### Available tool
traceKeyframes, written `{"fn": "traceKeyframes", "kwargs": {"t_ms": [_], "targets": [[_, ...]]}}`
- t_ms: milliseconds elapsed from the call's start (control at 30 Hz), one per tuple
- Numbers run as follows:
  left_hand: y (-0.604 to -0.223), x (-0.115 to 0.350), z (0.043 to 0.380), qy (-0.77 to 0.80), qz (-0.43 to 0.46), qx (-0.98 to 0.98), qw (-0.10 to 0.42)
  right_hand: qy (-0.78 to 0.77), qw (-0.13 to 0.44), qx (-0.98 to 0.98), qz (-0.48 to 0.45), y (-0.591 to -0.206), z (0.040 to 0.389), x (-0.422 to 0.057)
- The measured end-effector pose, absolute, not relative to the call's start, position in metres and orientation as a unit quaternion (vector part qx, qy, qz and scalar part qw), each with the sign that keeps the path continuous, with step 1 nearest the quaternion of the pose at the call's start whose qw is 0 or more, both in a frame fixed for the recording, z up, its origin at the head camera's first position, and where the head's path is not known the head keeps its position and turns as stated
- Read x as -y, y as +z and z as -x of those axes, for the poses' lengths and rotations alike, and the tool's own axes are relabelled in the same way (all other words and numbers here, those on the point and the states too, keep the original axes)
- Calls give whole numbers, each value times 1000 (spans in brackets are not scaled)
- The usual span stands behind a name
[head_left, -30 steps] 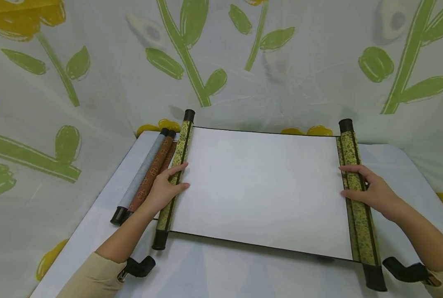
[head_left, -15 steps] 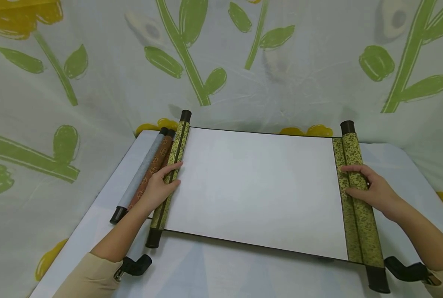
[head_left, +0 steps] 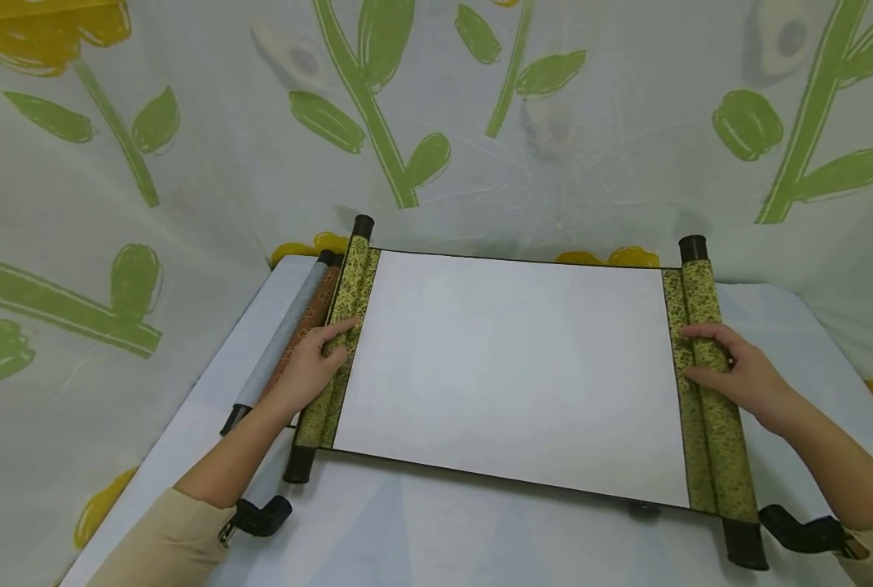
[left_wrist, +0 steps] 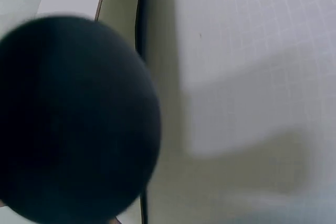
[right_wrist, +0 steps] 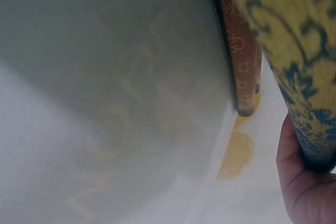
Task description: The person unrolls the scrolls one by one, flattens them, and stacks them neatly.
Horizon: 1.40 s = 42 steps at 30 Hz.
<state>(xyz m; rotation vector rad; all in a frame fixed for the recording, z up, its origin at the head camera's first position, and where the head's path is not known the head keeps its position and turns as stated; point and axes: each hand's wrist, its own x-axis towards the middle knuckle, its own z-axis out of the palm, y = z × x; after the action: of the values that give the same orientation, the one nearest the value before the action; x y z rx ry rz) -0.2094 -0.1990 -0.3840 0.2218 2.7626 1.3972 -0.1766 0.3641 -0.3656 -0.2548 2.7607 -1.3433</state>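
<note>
A hanging scroll point(head_left: 509, 367) lies spread out before me, its white face blank, with green-yellow patterned strips at both ends. My left hand point(head_left: 307, 371) grips the left roller point(head_left: 350, 281), index finger and thumb over its inner side. Around the right roller point(head_left: 701, 297) curl the fingers and thumb of my right hand point(head_left: 747, 379). Both rollers end in black knobs, and the scroll slants down toward the right. In the right wrist view the hand point(right_wrist: 307, 192) is beside the patterned roller point(right_wrist: 294, 35). A dark round shape point(left_wrist: 79, 119) covers much of the left wrist view.
Left of the scroll lie a grey rolled scroll point(head_left: 280, 334) and a brown patterned one point(head_left: 324, 293), partly behind my left arm. Underneath is a pale cloth-covered table point(head_left: 436, 530). Behind it hangs a white curtain point(head_left: 209, 171) printed with green leaves and yellow flowers.
Both hands have moved slightly outward with the rollers. A patterned strip now shows beside the left roller, and the strip beside the right one has widened. The brown scroll is more covered.
</note>
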Motion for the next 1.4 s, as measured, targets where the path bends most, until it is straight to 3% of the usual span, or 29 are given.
{"fn": "traceKeyframes", "kwargs": {"t_ms": [367,833,1400], "targets": [[-382,211,221,458,-111,-881,-31,-427,40,-901,66,-365,179,-364],[-389,224,240,422,-73,-903,42,-415,94,-902,75,-380,199,-350],[-406,233,253,369,-51,-928,6,-420,137,-895,62,-399,221,-335]]}}
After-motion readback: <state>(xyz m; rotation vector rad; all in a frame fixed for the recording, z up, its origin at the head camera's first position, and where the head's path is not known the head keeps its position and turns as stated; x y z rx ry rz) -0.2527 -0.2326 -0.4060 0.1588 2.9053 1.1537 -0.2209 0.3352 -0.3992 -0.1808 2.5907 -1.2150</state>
